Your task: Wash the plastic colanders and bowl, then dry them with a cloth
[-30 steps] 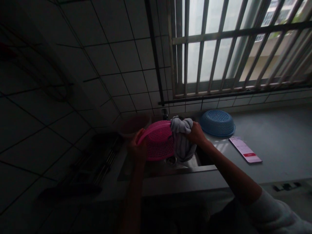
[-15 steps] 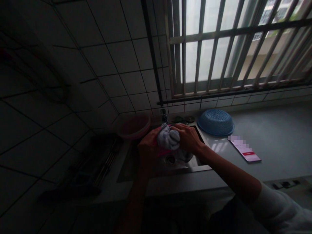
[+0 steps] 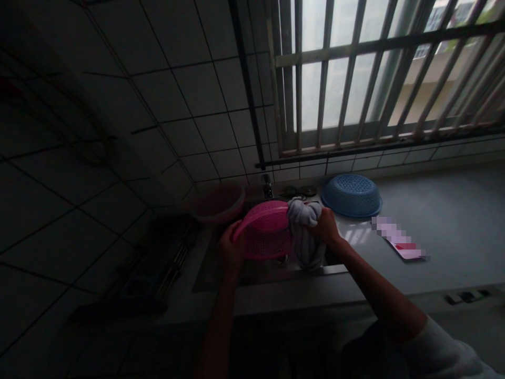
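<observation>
Over the steel sink [image 3: 256, 279] I hold a pink perforated plastic basket [image 3: 265, 231] tilted on its side. My left hand [image 3: 229, 251] grips its lower left rim. A bunched grey-white cloth [image 3: 303, 226] is clutched in my right hand [image 3: 325, 226] and pressed against the basket's right side. Part of the cloth hangs down into the sink.
A blue perforated basket [image 3: 352, 195] lies upside down on the grey counter [image 3: 445, 231] to the right, with a flat card-like item [image 3: 399, 239] beside it. A dark reddish basin [image 3: 219, 202] stands left of the tap [image 3: 267, 187]. A barred window [image 3: 379, 73] is behind.
Half a second ago both hands were bunched together over the cloth low in the sink. Now the pink basket is raised and tilted again, with the cloth against its right side.
</observation>
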The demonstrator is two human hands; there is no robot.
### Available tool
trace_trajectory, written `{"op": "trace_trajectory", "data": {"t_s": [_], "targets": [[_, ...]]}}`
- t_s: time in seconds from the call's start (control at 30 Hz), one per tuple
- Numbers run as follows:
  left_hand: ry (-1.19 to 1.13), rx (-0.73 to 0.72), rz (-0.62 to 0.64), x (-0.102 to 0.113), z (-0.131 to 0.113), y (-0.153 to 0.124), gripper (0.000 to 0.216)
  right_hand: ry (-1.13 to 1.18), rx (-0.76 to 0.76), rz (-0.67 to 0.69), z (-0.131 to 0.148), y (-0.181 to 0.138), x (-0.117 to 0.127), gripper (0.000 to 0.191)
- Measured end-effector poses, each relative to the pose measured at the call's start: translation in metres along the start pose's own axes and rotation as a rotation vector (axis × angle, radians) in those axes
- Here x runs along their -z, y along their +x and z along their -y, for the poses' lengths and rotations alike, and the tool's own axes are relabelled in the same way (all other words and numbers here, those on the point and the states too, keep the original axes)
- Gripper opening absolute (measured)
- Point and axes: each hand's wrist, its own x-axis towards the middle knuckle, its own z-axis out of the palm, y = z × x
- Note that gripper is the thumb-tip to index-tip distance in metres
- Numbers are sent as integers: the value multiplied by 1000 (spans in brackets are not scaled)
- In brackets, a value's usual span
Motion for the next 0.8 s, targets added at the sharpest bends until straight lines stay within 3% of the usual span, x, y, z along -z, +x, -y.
{"op": "trace_trajectory", "data": {"t_s": [0.17, 0.3, 0.37, 0.47, 0.57, 0.67, 0.73, 0.8], "targets": [[202, -309, 176, -8, -48, 4, 51, -255, 269, 205, 70, 7, 26, 12], [131, -324, 234, -11, -61, 11, 47, -258, 339, 267, 103, 11, 37, 16], [44, -280, 176, -6, -57, 13, 45, -192, 318, 251, 95, 14, 41, 16], [-167, -120, 13, 7, -50, 13, 39, 21, 212, 143, 60, 18, 38, 14], [-385, 105, -245, 10, -40, 13, 34, 359, -46, -55, 22, 12, 16, 38], [-436, 316, -437, -1, -19, 7, 37, 527, -315, -193, 0, -4, -15, 56], [-397, 389, -385, -9, -1, 1, 41, 530, -378, -208, -5, -12, -26, 55], [-317, 366, -259, -11, 9, -2, 43, 450, -326, -192, -5, -13, -22, 46]]}}
